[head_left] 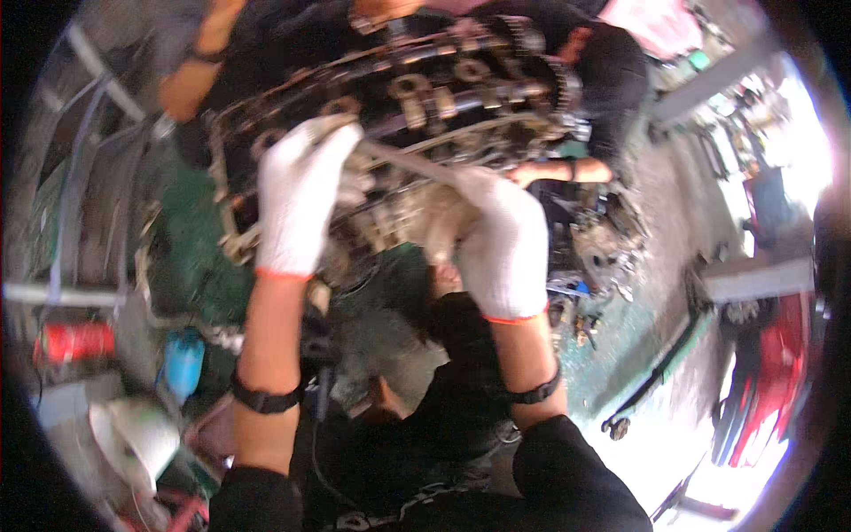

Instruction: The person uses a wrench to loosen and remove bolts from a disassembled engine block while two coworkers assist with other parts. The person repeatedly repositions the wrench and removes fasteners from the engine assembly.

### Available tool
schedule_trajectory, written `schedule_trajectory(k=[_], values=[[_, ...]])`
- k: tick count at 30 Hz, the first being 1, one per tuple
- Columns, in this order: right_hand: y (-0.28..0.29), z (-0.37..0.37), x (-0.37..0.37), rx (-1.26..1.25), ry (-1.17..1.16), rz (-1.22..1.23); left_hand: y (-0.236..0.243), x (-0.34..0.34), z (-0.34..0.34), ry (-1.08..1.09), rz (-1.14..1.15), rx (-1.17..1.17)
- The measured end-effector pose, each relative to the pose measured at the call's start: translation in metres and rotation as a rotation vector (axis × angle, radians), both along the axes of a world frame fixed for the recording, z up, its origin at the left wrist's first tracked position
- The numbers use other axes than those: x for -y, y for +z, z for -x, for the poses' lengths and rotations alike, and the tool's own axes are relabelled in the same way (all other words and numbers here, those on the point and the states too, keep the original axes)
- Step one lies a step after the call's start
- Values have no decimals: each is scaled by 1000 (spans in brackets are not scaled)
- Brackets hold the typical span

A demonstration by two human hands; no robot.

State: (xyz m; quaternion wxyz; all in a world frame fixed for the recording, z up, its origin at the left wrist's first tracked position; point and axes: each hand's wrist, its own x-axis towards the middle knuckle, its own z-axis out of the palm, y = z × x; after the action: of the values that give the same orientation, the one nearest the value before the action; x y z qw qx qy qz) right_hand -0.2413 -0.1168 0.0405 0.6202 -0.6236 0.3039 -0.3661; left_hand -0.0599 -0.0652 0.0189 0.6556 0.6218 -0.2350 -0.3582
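Note:
Both of my hands wear white knit gloves with orange cuffs and are raised over an open engine (430,93), whose shafts and toothed wheels lie bare. A long, thin grey metal bar (408,162) spans the space between them, blurred by motion. My left hand (306,191) is closed at the bar's left end. At its right end, my right hand (507,230) has its fingers curled round the bar. What kind of tool the bar is cannot be made out.
Another person's hand (536,172) reaches to the engine's right side; a co-worker's forearm (193,87) is at its far left. Metal parts (607,253) lie at the right. A blue bottle (183,363), a red container (78,341) and a white tub (135,439) stand at the left.

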Motion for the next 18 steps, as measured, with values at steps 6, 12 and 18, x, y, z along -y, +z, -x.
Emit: schedule_trajectory(k=[6, 12, 18], values=[[-6, 5, 15, 88, -167, -258, 4, 4, 2, 20, -31, 15], [1, 5, 16, -191, 157, -124, -3, 7, 0, 48, -65, 66], [-4, 2, -5, -340, 371, 50, -4, 8, 0, 56, -29, 65]])
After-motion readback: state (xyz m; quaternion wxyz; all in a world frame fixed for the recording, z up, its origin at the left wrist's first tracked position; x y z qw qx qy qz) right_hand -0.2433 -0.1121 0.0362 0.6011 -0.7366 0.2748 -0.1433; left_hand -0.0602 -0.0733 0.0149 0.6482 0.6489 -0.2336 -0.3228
